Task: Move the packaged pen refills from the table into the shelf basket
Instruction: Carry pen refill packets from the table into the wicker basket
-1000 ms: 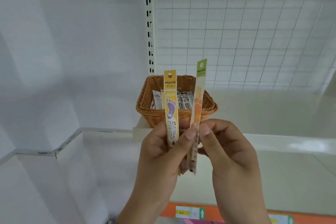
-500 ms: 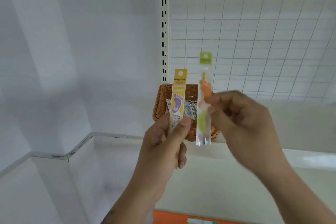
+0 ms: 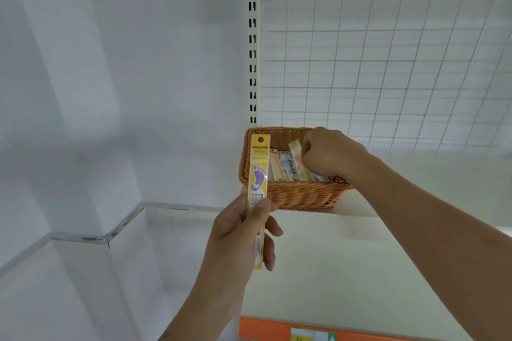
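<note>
Now the left hand [image 3: 241,232] pinches a yellow refill [image 3: 258,196] upright, just before the basket [image 3: 293,194]; right hand [image 3: 329,155], fingers curled, seems to grip a pale refill [image 3: 297,158] tilted inside the basket among others.

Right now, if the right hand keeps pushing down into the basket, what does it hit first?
Most likely the refill packs already standing in the wicker basket; the right hand with its pale pack sits just above them, though depth is unclear.
</note>
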`<state>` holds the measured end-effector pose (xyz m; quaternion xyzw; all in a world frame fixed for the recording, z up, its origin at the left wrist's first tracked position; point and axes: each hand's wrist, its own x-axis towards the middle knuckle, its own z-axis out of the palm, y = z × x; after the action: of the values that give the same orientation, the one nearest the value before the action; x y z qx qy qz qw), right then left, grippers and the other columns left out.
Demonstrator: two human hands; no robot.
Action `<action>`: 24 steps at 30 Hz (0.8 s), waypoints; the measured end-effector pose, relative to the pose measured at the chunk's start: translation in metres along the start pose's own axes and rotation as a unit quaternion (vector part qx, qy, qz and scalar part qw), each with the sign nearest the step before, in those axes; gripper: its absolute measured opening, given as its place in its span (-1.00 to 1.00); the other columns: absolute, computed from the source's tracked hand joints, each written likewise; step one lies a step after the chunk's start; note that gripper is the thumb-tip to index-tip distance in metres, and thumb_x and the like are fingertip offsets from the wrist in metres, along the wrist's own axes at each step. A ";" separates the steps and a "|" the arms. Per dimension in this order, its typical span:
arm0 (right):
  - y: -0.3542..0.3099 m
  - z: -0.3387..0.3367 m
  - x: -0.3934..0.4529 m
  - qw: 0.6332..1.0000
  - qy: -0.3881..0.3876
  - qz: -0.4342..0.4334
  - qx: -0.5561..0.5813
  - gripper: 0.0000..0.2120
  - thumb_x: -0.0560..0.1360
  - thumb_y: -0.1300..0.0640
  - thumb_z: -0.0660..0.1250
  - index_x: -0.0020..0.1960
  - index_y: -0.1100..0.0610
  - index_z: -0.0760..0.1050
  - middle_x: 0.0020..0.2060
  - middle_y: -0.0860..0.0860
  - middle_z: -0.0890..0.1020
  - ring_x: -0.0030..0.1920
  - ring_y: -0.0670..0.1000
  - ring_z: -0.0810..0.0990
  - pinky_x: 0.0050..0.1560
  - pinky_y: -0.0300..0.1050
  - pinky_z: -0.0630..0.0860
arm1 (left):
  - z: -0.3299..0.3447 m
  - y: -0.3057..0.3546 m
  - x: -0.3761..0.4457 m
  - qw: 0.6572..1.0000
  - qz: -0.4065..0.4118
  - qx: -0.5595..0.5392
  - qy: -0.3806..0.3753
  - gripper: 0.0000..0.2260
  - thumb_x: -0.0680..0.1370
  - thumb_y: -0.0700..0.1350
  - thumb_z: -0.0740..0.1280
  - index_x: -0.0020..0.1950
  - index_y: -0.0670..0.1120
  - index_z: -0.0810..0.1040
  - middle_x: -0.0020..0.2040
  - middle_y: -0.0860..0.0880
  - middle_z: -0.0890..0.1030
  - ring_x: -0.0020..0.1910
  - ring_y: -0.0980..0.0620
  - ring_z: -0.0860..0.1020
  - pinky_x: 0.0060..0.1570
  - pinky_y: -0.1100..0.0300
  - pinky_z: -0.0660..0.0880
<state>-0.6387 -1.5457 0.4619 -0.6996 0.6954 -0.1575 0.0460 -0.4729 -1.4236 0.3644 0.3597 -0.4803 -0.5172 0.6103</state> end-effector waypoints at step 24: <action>0.016 0.092 -0.160 0.878 0.289 -0.243 0.293 -0.85 0.62 -0.02 0.33 0.18 -0.11 0.49 -0.11 -0.25 0.61 -0.14 -0.14 0.57 -0.18 -0.41 0.41 | 0.026 -0.004 -0.014 0.993 -0.012 -0.115 0.019 -0.86 0.47 -0.12 0.36 -0.14 -0.04 0.72 -0.14 -0.20 0.57 -0.19 -0.15 0.46 -0.31 0.08 0.28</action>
<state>-0.6255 -1.4021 0.3449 -0.7244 0.4081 -0.5556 0.0063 -0.4992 -1.4090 0.3645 0.3023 -0.4013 -0.5695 0.6506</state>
